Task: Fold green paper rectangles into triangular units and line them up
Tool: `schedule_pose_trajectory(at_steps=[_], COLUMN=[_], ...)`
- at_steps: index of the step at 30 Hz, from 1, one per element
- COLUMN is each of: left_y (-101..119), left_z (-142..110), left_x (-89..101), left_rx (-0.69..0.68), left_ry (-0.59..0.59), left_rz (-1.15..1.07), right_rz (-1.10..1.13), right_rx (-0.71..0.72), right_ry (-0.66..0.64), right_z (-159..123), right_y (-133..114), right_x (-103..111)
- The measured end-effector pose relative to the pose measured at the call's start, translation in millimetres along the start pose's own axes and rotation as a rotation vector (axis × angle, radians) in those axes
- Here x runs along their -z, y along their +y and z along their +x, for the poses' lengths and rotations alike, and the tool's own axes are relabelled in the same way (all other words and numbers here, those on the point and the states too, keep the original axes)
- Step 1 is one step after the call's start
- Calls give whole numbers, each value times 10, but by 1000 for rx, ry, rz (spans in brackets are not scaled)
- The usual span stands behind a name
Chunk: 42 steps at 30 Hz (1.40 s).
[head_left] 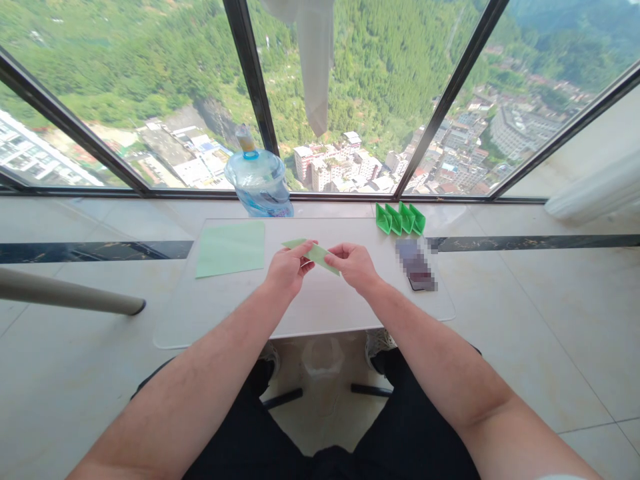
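Between my two hands, above the middle of the low white table [320, 310], is a folded strip of pale green paper [320, 255], slanting down to the right. My left hand [291, 267] grips its left part, thumb on top and fingers curled beneath. Pinched at the strip's right part are the fingers of my right hand [354, 263]. Flat on the table's left side lies a pale green sheet of paper [231, 249]. Several bright green folded paper pieces [400, 219] stand in a row at the back right corner.
A phone-like object [417, 265], blurred out, lies on the table's right side. Behind the table stands a large clear water bottle [259, 180]. A beige pole [70, 291] reaches in from the left, and tall windows rise behind.
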<state>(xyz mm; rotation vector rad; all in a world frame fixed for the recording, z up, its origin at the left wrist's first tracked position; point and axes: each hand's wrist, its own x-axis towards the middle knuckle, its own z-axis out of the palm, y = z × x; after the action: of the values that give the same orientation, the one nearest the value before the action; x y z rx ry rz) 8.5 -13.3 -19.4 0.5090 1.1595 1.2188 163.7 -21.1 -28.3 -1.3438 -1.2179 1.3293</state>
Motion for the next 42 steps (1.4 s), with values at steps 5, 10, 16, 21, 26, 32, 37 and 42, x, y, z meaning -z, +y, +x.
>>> schedule_pose_trajectory(at_steps=[5, 10, 16, 21, 26, 32, 37, 42], left_y=[38, 12, 0, -2, -40, -76, -101, -11], left_z=[-20, -59, -92, -107, -107, -88, -85, -51], left_x=[21, 15, -1, 33, 25, 20, 28, 75], left_rx=[-15, -7, -20, -5, -29, -67, -83, -55], left_ry=[-1, -75, -159, -213, -255, -270, -275, -228], left_rz=[16, -14, -12, 97, 68, 73, 62, 47], right_rz=[-52, -77, -139, -165, -153, -160, -147, -246], right_rx=[41, 45, 84, 143, 184, 187, 195, 203], right_ry=[-26, -84, -74, -54, -67, -33, -18, 45], right_z=[26, -6, -54, -35, -36, -21, -9, -24], right_y=[-10, -58, -77, -40, -34, 16, 25, -32], right_x=[5, 37, 82, 119, 104, 88, 84, 103])
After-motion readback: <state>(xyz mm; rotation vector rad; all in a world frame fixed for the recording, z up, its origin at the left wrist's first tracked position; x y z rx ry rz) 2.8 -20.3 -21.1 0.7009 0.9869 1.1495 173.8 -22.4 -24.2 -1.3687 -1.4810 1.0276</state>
